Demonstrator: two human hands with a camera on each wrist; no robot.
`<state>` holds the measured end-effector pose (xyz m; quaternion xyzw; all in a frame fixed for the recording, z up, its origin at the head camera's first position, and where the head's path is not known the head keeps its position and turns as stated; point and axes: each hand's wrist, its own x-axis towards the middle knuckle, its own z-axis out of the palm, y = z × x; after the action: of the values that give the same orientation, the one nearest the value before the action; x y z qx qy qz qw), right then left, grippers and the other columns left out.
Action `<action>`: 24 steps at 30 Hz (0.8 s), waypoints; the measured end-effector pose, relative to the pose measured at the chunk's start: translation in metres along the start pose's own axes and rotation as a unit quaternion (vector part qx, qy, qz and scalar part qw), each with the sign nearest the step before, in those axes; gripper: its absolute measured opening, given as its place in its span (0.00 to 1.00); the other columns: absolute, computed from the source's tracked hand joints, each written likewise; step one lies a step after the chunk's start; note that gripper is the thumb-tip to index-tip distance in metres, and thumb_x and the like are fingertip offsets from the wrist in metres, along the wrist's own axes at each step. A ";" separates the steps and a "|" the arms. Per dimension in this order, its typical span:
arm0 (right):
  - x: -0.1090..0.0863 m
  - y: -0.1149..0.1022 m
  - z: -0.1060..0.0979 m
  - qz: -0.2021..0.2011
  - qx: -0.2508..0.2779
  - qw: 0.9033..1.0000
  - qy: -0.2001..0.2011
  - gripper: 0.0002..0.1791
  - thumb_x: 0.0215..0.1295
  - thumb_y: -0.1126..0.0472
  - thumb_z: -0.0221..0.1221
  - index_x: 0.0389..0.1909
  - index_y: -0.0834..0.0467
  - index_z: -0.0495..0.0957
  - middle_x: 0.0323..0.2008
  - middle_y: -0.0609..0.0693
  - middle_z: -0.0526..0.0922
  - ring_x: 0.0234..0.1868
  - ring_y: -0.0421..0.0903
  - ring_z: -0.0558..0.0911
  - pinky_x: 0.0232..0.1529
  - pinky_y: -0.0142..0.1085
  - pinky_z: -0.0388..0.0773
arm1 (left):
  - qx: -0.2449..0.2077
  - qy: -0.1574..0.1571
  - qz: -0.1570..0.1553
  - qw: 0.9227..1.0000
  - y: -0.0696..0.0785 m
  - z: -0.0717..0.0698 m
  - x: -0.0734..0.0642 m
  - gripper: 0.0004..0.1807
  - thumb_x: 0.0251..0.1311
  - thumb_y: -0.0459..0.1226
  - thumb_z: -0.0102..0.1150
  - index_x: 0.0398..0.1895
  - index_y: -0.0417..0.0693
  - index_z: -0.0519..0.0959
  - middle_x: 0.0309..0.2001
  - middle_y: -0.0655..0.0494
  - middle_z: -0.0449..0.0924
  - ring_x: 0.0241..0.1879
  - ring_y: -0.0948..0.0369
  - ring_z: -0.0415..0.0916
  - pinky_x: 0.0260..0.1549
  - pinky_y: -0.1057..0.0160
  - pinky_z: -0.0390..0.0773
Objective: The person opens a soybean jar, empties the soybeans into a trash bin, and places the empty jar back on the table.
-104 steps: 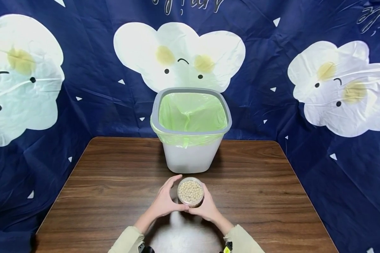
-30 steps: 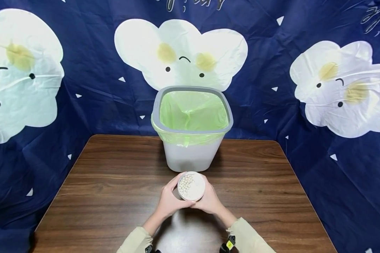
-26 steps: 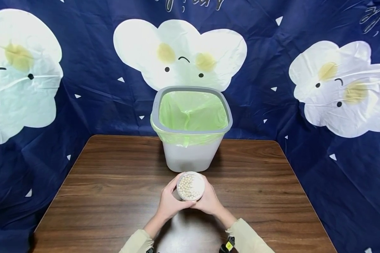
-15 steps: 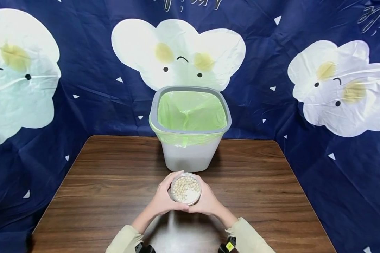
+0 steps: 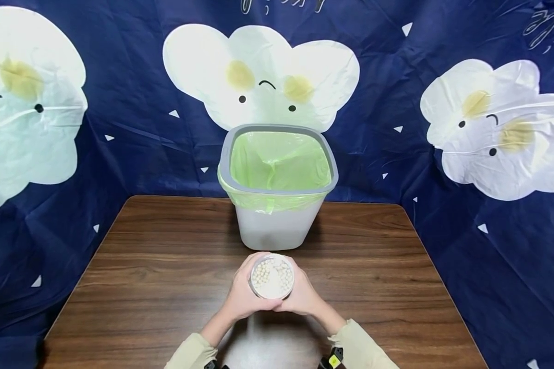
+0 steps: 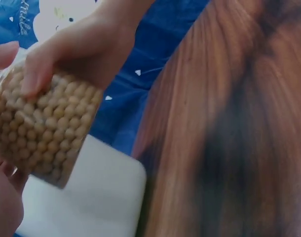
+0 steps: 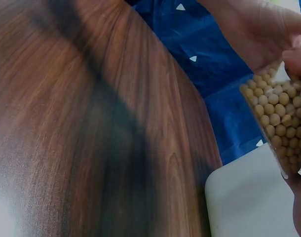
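Observation:
A clear round jar (image 5: 271, 277) packed with pale round beans, like soybeans, is held between both hands in front of the bin. My left hand (image 5: 243, 295) grips its left side, and my right hand (image 5: 303, 295) grips the right side. The thumbs meet at the near side of the jar. White glare covers part of its top. Both wrist views show the bean-filled wall of the jar (image 6: 54, 133) above the table, tilted in those pictures. The hands partly hide the wall.
Behind the hands stands a white bin (image 5: 274, 228) with a grey rim and a green bag liner (image 5: 281, 164). The brown wooden table (image 5: 166, 266) spreads out on both sides. Dark blue cloth (image 5: 378, 154) with white cloud prints encloses the back and sides.
Since the oldest frame, my left hand has closed in round the jar, and the jar appears raised and slightly larger. The glare on its top shifts between frames as the jar changes tilt.

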<state>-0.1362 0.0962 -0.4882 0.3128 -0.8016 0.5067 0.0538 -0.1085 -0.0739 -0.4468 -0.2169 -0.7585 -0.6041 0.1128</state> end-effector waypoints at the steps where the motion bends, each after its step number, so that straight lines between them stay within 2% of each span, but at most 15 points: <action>1: 0.000 0.002 0.001 0.002 -0.006 1.000 0.007 0.56 0.20 0.61 0.74 0.60 0.62 0.60 0.52 0.56 0.73 0.51 0.47 0.74 0.53 0.40 0.71 | 0.004 0.012 0.004 1.000 -0.004 0.003 -0.001 0.48 0.18 0.32 0.78 0.55 0.37 0.68 0.51 0.43 0.71 0.49 0.53 0.70 0.51 0.68 0.67; 4: -0.001 0.005 0.003 -0.002 -0.018 1.000 0.025 0.54 0.21 0.59 0.74 0.59 0.61 0.61 0.52 0.53 0.74 0.50 0.46 0.74 0.53 0.39 0.71 | 0.023 0.044 0.015 0.999 -0.018 0.010 -0.003 0.50 0.17 0.34 0.79 0.56 0.39 0.68 0.52 0.45 0.71 0.49 0.53 0.70 0.51 0.69 0.67; 8: -0.002 0.007 0.005 -0.016 -0.034 0.998 0.051 0.53 0.23 0.57 0.73 0.59 0.60 0.61 0.52 0.53 0.74 0.50 0.47 0.75 0.52 0.40 0.72 | 0.035 0.077 0.004 0.996 -0.033 0.018 -0.007 0.51 0.19 0.39 0.79 0.58 0.43 0.67 0.54 0.52 0.71 0.51 0.59 0.69 0.52 0.69 0.66; 11: -0.003 0.008 0.007 -0.023 -0.051 0.996 0.071 0.53 0.24 0.56 0.73 0.59 0.61 0.61 0.52 0.55 0.73 0.50 0.49 0.75 0.51 0.41 0.72 | 0.043 0.108 -0.009 0.993 -0.033 0.025 -0.009 0.52 0.19 0.42 0.79 0.59 0.47 0.67 0.54 0.56 0.71 0.51 0.62 0.69 0.51 0.68 0.66; 16: -0.002 0.008 0.007 -0.021 -0.068 0.992 0.100 0.51 0.26 0.56 0.72 0.59 0.62 0.61 0.52 0.56 0.73 0.50 0.50 0.75 0.51 0.42 0.72 | 0.078 0.158 -0.023 0.984 -0.027 0.036 -0.007 0.53 0.20 0.46 0.78 0.61 0.50 0.66 0.56 0.56 0.70 0.52 0.59 0.69 0.49 0.60 0.68; 19: -0.002 0.009 0.006 -0.018 -0.071 0.991 0.108 0.51 0.27 0.56 0.71 0.59 0.62 0.61 0.53 0.56 0.73 0.51 0.50 0.75 0.51 0.43 0.72 | 0.092 0.145 -0.041 0.984 -0.025 0.038 -0.008 0.56 0.22 0.48 0.77 0.64 0.51 0.62 0.59 0.54 0.67 0.55 0.58 0.67 0.50 0.53 0.67; 22: -0.005 0.009 0.004 0.001 -0.059 0.993 0.107 0.52 0.28 0.56 0.74 0.60 0.62 0.60 0.53 0.55 0.73 0.52 0.48 0.74 0.52 0.42 0.71 | 0.084 0.095 -0.054 0.990 -0.025 0.034 -0.010 0.59 0.24 0.48 0.77 0.67 0.53 0.56 0.63 0.51 0.62 0.59 0.56 0.62 0.52 0.48 0.65; 24: -0.008 0.008 0.003 0.014 -0.046 0.994 0.103 0.54 0.25 0.57 0.76 0.60 0.61 0.60 0.54 0.55 0.73 0.52 0.47 0.74 0.52 0.41 0.71 | 0.055 0.053 -0.056 0.995 -0.025 0.027 -0.012 0.59 0.26 0.46 0.77 0.68 0.54 0.54 0.64 0.50 0.60 0.60 0.57 0.60 0.54 0.49 0.65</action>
<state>-0.1340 0.0996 -0.4993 0.2451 -0.8186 0.4994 0.1432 -0.1076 -0.0548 -0.4802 -0.1349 -0.7947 -0.5772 0.1309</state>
